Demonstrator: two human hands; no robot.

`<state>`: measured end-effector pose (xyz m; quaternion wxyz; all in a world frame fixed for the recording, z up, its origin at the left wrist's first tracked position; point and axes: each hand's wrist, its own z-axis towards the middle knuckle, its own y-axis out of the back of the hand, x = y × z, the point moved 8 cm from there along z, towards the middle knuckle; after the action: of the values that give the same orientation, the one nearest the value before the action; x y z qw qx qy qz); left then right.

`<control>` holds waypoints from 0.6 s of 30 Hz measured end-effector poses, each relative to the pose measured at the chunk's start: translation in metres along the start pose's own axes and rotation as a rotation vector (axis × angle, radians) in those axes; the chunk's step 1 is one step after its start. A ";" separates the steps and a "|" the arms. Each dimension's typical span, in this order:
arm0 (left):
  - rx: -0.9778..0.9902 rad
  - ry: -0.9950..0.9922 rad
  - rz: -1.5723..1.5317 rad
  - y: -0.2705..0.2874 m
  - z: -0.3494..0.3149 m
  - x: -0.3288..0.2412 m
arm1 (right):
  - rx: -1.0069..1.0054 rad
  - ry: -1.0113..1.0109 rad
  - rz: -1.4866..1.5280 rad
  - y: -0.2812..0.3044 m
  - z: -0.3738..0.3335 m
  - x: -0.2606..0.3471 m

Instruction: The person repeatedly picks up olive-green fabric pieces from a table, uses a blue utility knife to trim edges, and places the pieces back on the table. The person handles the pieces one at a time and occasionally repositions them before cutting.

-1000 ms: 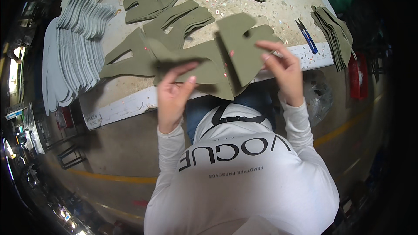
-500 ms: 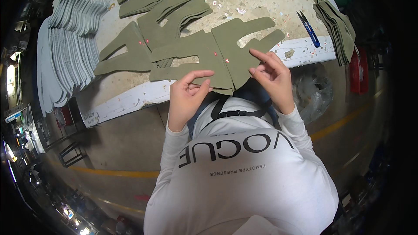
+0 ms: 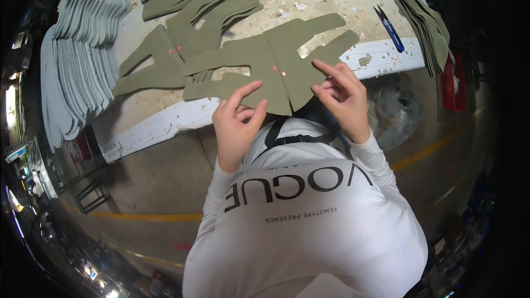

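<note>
Two olive-green fabric pieces with long slotted arms lie side by side at the table's near edge. The left piece [image 3: 234, 54] and the right piece [image 3: 298, 72] meet along a straight seam line, each with a small red sticker beside it. My left hand [image 3: 238, 127] is over the near part of the left piece, index finger and thumb apart, other fingers curled. Above the right piece's near right edge, my right hand [image 3: 349, 99] has its index finger stretched out and thumb apart. Nothing shows in either hand; whether the fingertips press on the fabric I cannot tell.
More green pieces [image 3: 149, 63] lie to the left and behind. Grey stacked pieces [image 3: 85, 72] stand at the far left. Blue-handled thread snips [image 3: 391, 30] rest at the right, near a hanging green bundle [image 3: 425, 27]. Scraps litter the table [image 3: 292, 0]. A plastic bag [image 3: 395, 113] sits below.
The near edge of the green pieces looks more even; a layer that stuck out there no longer shows. Both hands have barely moved, and the view has shifted slightly.
</note>
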<state>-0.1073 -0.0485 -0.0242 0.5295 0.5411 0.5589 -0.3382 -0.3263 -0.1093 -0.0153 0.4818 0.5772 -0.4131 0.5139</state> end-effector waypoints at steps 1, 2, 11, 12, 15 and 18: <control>-0.009 -0.030 0.031 0.000 0.000 -0.003 | 0.005 0.000 0.001 0.000 0.000 0.000; -0.009 -0.059 0.073 -0.001 0.001 -0.007 | 0.009 -0.003 0.012 -0.001 0.000 -0.001; 0.214 0.155 0.243 0.004 0.004 -0.017 | 0.104 0.121 -0.714 -0.003 -0.001 0.025; 0.242 0.195 0.211 0.010 0.002 -0.019 | 0.144 0.228 -0.754 -0.008 -0.004 0.035; 0.216 0.192 0.082 0.024 0.000 -0.026 | 0.306 0.460 -0.847 -0.027 -0.014 0.047; 0.228 0.151 -0.004 0.024 0.005 -0.027 | 0.215 0.518 -0.873 -0.032 -0.009 0.045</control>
<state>-0.0870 -0.0560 0.0051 0.4203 0.6206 0.5563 -0.3588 -0.2912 -0.0932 0.0247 0.6758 0.5959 0.0542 0.4304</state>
